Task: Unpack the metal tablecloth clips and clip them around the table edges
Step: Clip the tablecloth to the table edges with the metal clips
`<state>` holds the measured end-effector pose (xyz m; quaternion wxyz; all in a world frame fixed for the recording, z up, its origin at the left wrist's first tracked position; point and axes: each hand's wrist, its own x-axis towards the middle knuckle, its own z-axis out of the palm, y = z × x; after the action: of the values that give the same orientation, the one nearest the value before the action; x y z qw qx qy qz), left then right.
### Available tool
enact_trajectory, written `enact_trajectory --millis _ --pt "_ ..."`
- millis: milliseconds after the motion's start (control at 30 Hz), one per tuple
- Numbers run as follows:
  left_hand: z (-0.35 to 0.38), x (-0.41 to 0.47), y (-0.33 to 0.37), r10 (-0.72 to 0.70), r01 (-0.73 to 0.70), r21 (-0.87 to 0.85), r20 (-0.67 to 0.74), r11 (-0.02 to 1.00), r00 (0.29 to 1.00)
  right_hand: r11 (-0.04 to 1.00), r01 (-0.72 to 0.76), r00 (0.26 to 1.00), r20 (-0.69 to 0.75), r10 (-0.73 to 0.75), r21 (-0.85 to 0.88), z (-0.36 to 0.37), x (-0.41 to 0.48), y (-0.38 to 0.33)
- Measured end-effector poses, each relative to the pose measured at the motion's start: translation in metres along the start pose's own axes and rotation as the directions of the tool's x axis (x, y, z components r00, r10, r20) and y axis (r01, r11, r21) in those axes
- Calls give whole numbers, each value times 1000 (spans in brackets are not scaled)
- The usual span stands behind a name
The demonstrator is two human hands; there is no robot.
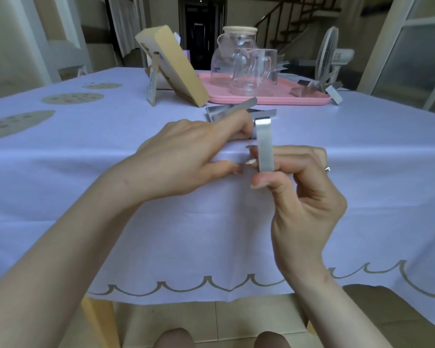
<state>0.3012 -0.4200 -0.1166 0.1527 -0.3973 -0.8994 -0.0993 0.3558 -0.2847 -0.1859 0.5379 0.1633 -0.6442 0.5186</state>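
A metal tablecloth clip (264, 146) stands over the near table edge, its long arm hanging down the front of the white tablecloth (111, 146). My right hand (304, 194) pinches the clip's lower end between thumb and fingers. My left hand (194, 156) lies on the cloth at the edge just left of the clip, its fingertips curled against the clip's top. Two loose clips (232, 110) lie crossed on the table just behind my left hand. More clips (314, 90) sit at the right end of the pink tray.
A pink tray (274, 99) holds a glass teapot (236, 56) and a glass cup (255, 71). A tan cardboard box (178, 69) leans left of it. A white fan (329, 54) stands at the back right. The cloth hangs low over the floor tiles.
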Motion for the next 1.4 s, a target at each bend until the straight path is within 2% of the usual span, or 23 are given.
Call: enact_trajectory --millis 367,600,767,1233,1400 --pt "-2 1 2 -5 3 -73 -24 997 1000 990 -116 990 -70 122 85 9 3 -17" --pt "-2 1 2 0 -6 -109 -56 994 998 973 -154 987 -25 160 170 10 4 -23" --pt "-2 2 1 43 -46 -105 -37 993 998 993 -67 997 -21 69 98 6 -23 -10" --pt "2 3 -2 54 -61 -86 -76 994 996 989 71 997 12 -73 133 3 -38 35" --pt "1 4 -2 37 -42 -81 -64 996 997 989 75 996 37 -80 125 2 -32 42"
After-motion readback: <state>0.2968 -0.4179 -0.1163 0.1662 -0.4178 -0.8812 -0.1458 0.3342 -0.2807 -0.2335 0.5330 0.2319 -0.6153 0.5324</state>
